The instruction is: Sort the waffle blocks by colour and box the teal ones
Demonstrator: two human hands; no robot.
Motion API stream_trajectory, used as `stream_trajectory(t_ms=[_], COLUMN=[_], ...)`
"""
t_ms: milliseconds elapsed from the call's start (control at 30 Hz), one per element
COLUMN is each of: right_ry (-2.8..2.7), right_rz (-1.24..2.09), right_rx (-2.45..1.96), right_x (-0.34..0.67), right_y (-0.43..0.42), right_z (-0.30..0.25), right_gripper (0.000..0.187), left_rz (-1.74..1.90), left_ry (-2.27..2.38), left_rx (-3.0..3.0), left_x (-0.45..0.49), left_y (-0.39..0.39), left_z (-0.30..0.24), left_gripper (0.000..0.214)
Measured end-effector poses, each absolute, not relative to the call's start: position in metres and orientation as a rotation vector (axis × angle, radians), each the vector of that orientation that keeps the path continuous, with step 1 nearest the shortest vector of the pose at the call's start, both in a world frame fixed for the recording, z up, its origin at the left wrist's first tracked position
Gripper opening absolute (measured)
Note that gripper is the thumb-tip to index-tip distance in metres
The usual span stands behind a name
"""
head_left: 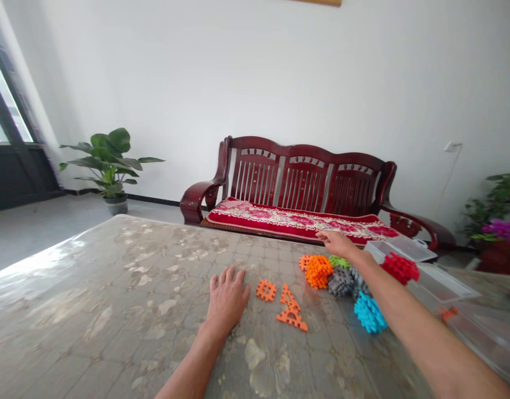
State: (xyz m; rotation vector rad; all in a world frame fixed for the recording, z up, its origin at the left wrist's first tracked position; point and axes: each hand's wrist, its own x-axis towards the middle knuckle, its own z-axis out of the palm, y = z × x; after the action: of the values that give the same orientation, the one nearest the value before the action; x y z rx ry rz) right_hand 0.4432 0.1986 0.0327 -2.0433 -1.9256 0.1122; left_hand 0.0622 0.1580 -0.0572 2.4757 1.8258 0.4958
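My left hand (228, 296) lies flat on the table, palm down with its fingers stretched out, and holds nothing. Just to its right is an orange square lattice building piece (265, 290). Beyond that lie an orange triangular building piece (290, 298) and an orange arched building piece (292, 319), close together. My right hand (336, 244) is stretched out over the far side of the pile, its fingers pointing left and slightly bent, with nothing visible in them. Below it are stacks of orange pieces (319, 271), grey pieces (341, 281), green pieces (338, 260) and blue pieces (370, 312).
Red pieces (400, 268) sit by a clear plastic box (442, 285) at the right, partly behind my right forearm. A patterned cloth (113, 288) covers the table. Past its far edge stands a dark red wooden bench (305, 177); a potted plant (113, 160) is at the left.
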Motion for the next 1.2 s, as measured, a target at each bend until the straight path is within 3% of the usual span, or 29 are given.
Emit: stream_trajectory(t_ms=[200, 467, 800, 1200], right_ry=[-2.002, -2.052, -2.037, -2.047], right_rz=[-0.023, -0.183, -0.003, 0.102], right_rx=[-2.252, -2.596, -2.875, -2.912], right_x=[0.391, 0.322, 0.317, 0.322], right_y=[0.191, 0.201, 0.221, 0.225], right_z=[0.045, 0.034, 0.020, 0.026], right_gripper=[0.038, 0.041, 0.048, 0.051], left_rz=[0.507, 0.528, 0.538, 0.573], left_ry=[1.827, 1.822, 1.820, 1.818], left_rx=[2.482, 2.488, 2.479, 2.490], left_x=[0.062, 0.062, 0.061, 0.062], left_y=[0.158, 0.158, 0.157, 0.159], left_z=[-0.058, -0.058, -0.058, -0.063], left_gripper=[0.044, 0.044, 0.043, 0.043])
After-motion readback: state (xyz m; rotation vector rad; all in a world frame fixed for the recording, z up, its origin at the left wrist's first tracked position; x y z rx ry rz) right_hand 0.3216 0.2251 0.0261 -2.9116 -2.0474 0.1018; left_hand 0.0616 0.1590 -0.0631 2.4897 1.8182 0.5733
